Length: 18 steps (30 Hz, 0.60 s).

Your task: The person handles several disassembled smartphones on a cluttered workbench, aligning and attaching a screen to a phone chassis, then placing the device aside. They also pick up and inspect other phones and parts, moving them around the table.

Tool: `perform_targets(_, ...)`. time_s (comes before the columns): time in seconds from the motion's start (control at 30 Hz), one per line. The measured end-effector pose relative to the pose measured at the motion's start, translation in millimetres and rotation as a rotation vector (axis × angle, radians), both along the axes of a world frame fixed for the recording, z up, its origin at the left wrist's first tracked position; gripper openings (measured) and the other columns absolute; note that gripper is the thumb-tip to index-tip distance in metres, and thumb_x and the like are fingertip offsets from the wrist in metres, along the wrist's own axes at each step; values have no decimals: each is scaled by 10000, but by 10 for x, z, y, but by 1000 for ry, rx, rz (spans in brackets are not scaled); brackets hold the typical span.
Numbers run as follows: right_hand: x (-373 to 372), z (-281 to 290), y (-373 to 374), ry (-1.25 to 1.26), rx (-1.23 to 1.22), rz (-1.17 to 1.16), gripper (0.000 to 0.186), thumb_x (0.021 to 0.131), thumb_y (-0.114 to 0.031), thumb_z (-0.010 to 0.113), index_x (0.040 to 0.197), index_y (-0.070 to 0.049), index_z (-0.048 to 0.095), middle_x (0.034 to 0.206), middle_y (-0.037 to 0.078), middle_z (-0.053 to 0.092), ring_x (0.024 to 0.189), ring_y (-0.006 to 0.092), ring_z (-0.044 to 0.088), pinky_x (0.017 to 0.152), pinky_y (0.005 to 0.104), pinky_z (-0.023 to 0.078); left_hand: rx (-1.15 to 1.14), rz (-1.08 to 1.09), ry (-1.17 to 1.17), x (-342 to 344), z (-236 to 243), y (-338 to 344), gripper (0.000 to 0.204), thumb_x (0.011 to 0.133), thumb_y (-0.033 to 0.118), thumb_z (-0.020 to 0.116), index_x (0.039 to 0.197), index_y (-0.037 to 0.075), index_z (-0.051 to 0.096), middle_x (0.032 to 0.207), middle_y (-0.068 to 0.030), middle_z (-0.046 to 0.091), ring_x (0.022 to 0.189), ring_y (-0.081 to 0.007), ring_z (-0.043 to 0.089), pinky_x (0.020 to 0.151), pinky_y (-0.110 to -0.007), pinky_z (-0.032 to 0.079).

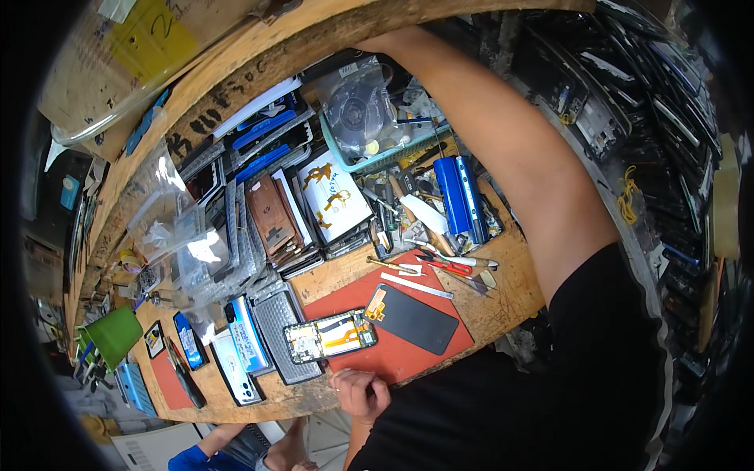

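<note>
My left hand (pixel 361 394) rests at the table's near edge with its fingers curled in, and I see nothing in them. Just beyond it, an opened phone (pixel 331 336) shows its circuit board, white battery area and orange flex cable. It overlaps a grey textured panel (pixel 287 334) and the red mat (pixel 393 345). To its right lies a dark phone screen (pixel 416 318) with a gold flex cable. My right arm reaches up and away under the wooden shelf board; the hand itself is hidden there.
Tweezers and red-handled pliers (pixel 452 267) lie beyond the mat. Behind stand a teal basket (pixel 377 161), a blue cylinder-shaped device (pixel 459 196) and stacked phone parts (pixel 275 216). More phones (pixel 236 365) are on the left. Another person's blue sleeve (pixel 196 459) shows below the table.
</note>
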State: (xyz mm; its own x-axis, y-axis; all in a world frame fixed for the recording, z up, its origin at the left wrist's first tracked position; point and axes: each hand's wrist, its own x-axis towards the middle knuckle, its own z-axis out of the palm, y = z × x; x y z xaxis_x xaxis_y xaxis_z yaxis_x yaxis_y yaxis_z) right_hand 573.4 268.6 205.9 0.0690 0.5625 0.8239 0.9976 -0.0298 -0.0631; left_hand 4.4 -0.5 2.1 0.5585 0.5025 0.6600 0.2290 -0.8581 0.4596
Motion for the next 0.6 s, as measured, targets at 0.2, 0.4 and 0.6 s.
perform_targets(0.2, -40, -144, -37, -94, 136, -185, 469, 1057, -303, 515, 1481, -115, 580, 1572, 147, 554, 1465, 332, 500, 1237, 474, 387, -24, 32, -9, 25, 4, -43, 229, 726, -36, 692, 929, 69, 674, 866, -66, 661, 760, -273, 657, 805, -441, 535)
perform_targets(0.4, 4, -106, 22, -33, -105, -212, 478, 1022, -237, 564, 1484, -115, 579, 1556, 151, 569, 1456, 333, 511, 1235, 475, 388, 0, -18, 43, 6, 60, 9, 223, 735, -36, 691, 932, 68, 675, 865, -71, 656, 746, -273, 655, 797, -437, 533)
perform_targets(0.6, 65, -41, 63, 18, -151, -87, 496, 1004, -215, 596, 1489, -113, 575, 1553, 146, 572, 1452, 318, 514, 1228, 465, 396, 8, -10, 40, 22, 60, 3, 217, 743, -41, 678, 929, 72, 671, 858, -69, 649, 733, -270, 650, 769, -429, 525)
